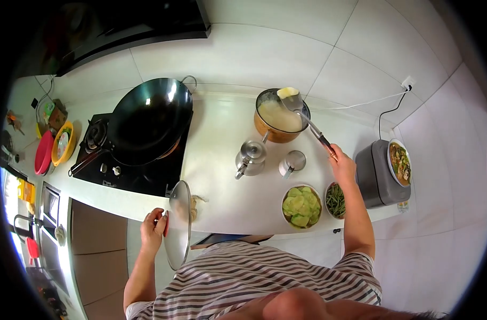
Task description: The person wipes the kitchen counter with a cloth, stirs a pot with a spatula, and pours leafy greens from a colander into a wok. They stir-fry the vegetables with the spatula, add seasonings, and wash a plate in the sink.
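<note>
My right hand (343, 162) is closed around the dark handle of a metal spatula (315, 130). The spatula's blade holds a pale yellowish lump over an orange-brown pot (281, 134) with whitish contents. In my left hand (154, 229) is the red knob of a glass lid (178, 229), held on edge at the counter's front. A metal kettle-like pot (251, 157) and a small metal container (293, 162) stand in front of the orange-brown pot. Nearer me are a bowl of sliced green vegetable (302, 207) and a bowl of green beans (335, 201), partly behind my right forearm.
A large black wok (150, 122) rests on the gas stove (171, 173) at left. To the right, a dish of food (399, 164) sits on a grey appliance (372, 173). Yellow (64, 144) and pink (43, 153) basins stand far left. A white cord crosses behind the pot.
</note>
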A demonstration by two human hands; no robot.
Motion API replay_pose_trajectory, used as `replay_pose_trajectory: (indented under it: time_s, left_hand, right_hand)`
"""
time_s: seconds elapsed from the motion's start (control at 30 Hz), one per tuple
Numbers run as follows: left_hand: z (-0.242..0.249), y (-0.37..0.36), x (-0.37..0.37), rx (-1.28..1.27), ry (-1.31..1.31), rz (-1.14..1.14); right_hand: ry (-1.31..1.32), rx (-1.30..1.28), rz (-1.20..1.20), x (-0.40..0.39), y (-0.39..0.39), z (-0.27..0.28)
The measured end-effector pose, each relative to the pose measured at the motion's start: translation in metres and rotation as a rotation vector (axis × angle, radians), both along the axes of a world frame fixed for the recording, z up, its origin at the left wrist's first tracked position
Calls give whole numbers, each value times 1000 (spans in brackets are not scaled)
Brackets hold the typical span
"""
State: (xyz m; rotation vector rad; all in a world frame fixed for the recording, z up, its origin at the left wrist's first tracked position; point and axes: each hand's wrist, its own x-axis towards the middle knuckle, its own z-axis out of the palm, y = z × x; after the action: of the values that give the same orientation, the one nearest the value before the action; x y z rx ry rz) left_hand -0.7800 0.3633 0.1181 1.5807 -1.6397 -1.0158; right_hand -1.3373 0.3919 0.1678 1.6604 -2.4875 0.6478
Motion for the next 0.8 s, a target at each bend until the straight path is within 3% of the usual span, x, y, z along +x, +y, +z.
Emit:
replay_pose_trajectory:
  time_s: [0.23,0.37,0.47,0.53,0.6,0.67,0.73,0.77,0.8]
  left_hand:
    - [-20,-1,26,59,100,43]
    - [-6,7,43,-17,33,75]
    - [-7,15,66,-43,5,105]
    - [-6,22,83,-62,-19,135]
    - [-5,31,101,-53,20,206]
    - [-9,40,122,-32,36,249]
    - [-17,48,145,-1,82,311]
    - [-14,53,152,-3,68,335]
    - [-9,57,159,-6,54,357]
  right_hand:
    - [234,-4,42,41,5,64]
    - [252,-16,130,92,-20,101]
    - [187,-181,340,141,-55,111]
    - [-9,-188,512,175,-85,100]
    - [-682,136,435,207,-120,75]
    - [-1166,404,401,264,-129,83]
    - [-1510,533,411,298,-148,59]
    - [-1511,544,416,313,-153,51]
    - [-1694,602,374,325,-158,44]
